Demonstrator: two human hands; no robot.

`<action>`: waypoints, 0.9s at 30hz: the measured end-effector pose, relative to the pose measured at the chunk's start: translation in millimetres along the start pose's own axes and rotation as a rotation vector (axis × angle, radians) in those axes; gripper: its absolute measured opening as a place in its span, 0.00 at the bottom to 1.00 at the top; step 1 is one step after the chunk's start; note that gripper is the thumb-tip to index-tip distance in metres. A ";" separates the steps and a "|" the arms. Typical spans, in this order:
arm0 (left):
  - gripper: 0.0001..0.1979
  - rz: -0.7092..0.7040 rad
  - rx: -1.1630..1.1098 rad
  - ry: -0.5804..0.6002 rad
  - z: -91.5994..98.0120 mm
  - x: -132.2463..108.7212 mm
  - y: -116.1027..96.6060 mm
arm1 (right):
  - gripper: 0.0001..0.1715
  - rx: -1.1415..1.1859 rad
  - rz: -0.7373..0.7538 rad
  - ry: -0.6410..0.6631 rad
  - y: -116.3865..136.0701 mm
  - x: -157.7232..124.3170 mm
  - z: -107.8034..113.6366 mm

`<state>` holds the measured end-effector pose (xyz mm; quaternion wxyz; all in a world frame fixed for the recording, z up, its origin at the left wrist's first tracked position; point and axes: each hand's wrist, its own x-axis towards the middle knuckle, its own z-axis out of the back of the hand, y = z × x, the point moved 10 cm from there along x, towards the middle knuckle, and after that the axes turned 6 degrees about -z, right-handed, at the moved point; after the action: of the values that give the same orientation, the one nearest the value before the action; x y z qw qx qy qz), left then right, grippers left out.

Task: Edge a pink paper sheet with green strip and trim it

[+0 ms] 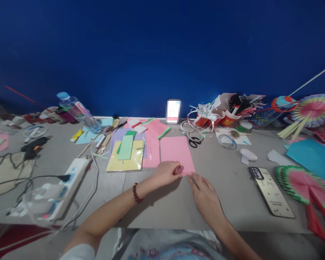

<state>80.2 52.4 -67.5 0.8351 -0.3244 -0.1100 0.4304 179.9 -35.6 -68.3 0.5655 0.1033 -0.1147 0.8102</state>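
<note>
A sheet of pink paper [177,150] lies flat on the table in front of me. My left hand [168,172] is closed at its near edge, where a small part of the paper curls up between thumb and fingers. At the near right corner, the fingertips of my right hand [206,195] press on the paper's edge. A thin, dark grey tool [195,182] sits between the fingers of that hand; its exact kind is unclear. Left of the sheet are a packet of yellow paper [137,159] and green paper strips [126,147] on top of it.
Black-handled scissors [193,143] lie beyond the sheet. To the right are a phone [272,195], a white mouse-shaped item [248,155] and pink-green paper fans [300,184]. A power strip [70,184] with cables and a tilted water bottle [79,110] are on the left.
</note>
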 end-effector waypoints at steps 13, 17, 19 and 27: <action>0.10 0.076 -0.172 -0.091 0.9 -9.3 23.3 | 0.25 0.012 -0.051 0.004 3.9 3.7 5.9; 0.07 0.067 -0.074 -0.084 3.3 -9.4 19.5 | 0.26 0.013 -0.058 0.018 3.9 3.6 4.7; 0.09 0.061 -0.025 -0.064 3.3 -7.8 17.9 | 0.25 0.014 -0.061 0.021 3.6 3.0 4.1; 0.15 0.077 0.152 0.075 1.2 -1.4 12.2 | 0.24 0.036 -0.082 0.053 3.0 6.7 7.4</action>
<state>70.9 56.9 -74.2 0.8436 -0.2800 -0.0331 0.4569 175.0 -32.8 -59.5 0.5990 0.0965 -0.0805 0.7908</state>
